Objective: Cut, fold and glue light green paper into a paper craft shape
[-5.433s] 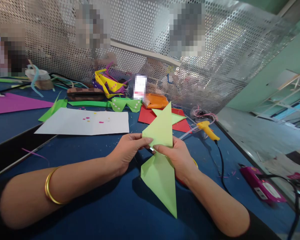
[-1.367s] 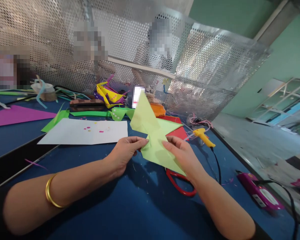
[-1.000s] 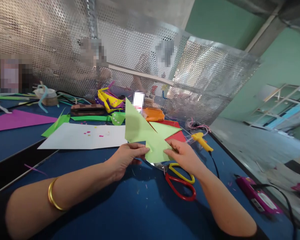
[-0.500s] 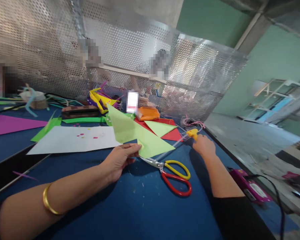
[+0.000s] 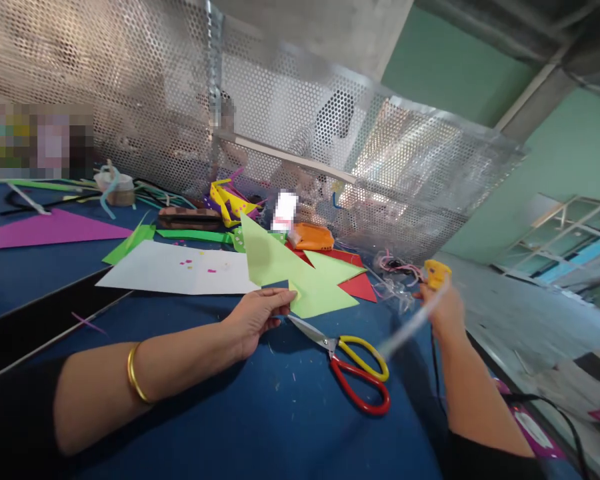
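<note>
My left hand (image 5: pixel 257 317) pinches the near corner of a folded light green paper (image 5: pixel 280 270) that rests on the blue table (image 5: pixel 260 427). My right hand (image 5: pixel 443 308) is lifted off the table and closed round a yellow glue gun (image 5: pixel 436 273), whose clear glue stick (image 5: pixel 413 323) points down towards the left and is blurred by motion. Scissors with one red and one yellow handle (image 5: pixel 357 370) lie on the table between my two hands, their blades pointing at the green paper.
A white sheet (image 5: pixel 180 270), a red paper (image 5: pixel 355 283), a purple paper (image 5: pixel 50 230), green strips and an orange box (image 5: pixel 310 237) lie further back. A perforated metal screen (image 5: pixel 330 153) closes off the far side. A pink device with a cord (image 5: pixel 533 430) sits at the right edge.
My right hand left the green paper, reached right to the glue gun and has lifted it off the table. My left hand keeps its hold on the paper, now laid lower.
</note>
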A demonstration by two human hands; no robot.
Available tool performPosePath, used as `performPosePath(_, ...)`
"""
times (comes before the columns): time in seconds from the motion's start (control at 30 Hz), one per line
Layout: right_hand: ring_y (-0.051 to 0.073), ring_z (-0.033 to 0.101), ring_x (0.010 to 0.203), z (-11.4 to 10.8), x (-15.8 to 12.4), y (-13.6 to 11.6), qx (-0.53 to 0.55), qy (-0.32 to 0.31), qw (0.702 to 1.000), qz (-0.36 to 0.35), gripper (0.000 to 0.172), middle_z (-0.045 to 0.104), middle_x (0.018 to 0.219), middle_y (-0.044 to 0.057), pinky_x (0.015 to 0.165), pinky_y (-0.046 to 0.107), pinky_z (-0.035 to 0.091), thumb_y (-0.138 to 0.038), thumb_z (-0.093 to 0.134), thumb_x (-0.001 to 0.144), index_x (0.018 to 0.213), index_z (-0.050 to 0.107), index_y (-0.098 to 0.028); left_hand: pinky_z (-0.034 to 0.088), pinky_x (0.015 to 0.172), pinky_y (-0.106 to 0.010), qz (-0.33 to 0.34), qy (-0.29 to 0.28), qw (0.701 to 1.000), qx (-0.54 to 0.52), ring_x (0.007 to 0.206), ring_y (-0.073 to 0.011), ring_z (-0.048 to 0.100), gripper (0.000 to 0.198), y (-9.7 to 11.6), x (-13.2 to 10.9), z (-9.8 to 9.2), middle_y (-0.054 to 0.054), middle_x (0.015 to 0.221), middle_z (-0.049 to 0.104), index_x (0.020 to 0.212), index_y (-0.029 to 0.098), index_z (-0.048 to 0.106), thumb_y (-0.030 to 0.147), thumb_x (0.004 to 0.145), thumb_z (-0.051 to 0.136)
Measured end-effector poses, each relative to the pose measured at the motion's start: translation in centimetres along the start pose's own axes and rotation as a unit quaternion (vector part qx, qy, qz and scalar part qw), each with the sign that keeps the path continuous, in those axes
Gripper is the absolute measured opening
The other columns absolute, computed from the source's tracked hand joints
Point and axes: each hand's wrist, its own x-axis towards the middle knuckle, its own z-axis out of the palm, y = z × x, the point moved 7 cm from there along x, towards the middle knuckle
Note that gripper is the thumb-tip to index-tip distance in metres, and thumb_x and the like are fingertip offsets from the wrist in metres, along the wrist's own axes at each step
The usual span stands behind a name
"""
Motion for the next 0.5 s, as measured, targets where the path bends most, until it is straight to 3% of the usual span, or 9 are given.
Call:
performPosePath(0.07, 0.024, 0.069, 0.069, -0.2, -0.4, -1.3, 0.155, -0.003, 0.988, 0.000, 0.035, 0.069, 0.082, 0.010, 0.058, 0.032, 0.053, -0.052, 0.052, 0.081, 0.088, 0.059, -0.018, 0.038, 0.055, -0.020, 0.002, -0.002, 1.000, -0.008, 0.060, -0.0089, 0.055, 0.027, 0.1, 0.0, 0.0, 0.001, 0.062, 0.062, 0.074, 0.014, 0.071, 0.028, 0.056, 0.086)
performPosePath(0.2, 0.019, 0.068, 0.064, 0.8, -3.3, -5.1, 0.372, -0.065, 0.926, 0.005, 0.043, 0.072, 0.084, 0.008, 0.052, 0.029, 0.055, -0.055, 0.070, 0.066, 0.086, 0.064, -0.017, 0.037, 0.054, -0.020, 0.015, -0.019, 0.999, -0.039, 0.061, -0.0088, 0.055, 0.029, 0.2, 0.1, 0.3, 0.002, 0.063, 0.061, 0.073, 0.014, 0.070, 0.028, 0.055, 0.087)
performPosePath(0.27, 0.019, 0.069, 0.068, 2.1, -5.4, -6.9, 0.537, -0.127, 0.831, 0.069, 0.039, 0.072, 0.083, 0.007, 0.050, 0.025, 0.053, -0.043, 0.082, 0.059, 0.085, 0.068, -0.017, 0.036, 0.053, -0.019, 0.025, -0.028, 0.998, -0.052, 0.060, -0.0083, 0.054, 0.030, 0.4, 0.2, 0.4, 0.003, 0.063, 0.060, 0.073, 0.015, 0.069, 0.029, 0.055, 0.088)
performPosePath(0.37, 0.016, 0.069, 0.069, 2.9, -7.7, -8.8, 0.597, -0.133, 0.784, 0.106, 0.036, 0.072, 0.081, 0.003, 0.049, 0.020, 0.053, -0.032, 0.086, 0.058, 0.085, 0.068, -0.017, 0.036, 0.052, -0.018, 0.031, -0.033, 0.997, -0.063, 0.060, -0.0075, 0.053, 0.030, 0.4, 0.3, 0.5, 0.003, 0.062, 0.059, 0.075, 0.015, 0.069, 0.030, 0.056, 0.088)
performPosePath(0.5, 0.016, 0.069, 0.068, 3.8, -9.1, -9.8, 0.609, -0.139, 0.772, 0.120, 0.040, 0.070, 0.080, 0.001, 0.049, 0.020, 0.054, -0.031, 0.087, 0.054, 0.087, 0.068, -0.017, 0.037, 0.053, -0.018, 0.020, -0.025, 0.997, -0.072, 0.061, -0.0074, 0.054, 0.030, 0.1, 0.4, 0.4, 0.003, 0.065, 0.060, 0.078, 0.016, 0.070, 0.028, 0.058, 0.087)
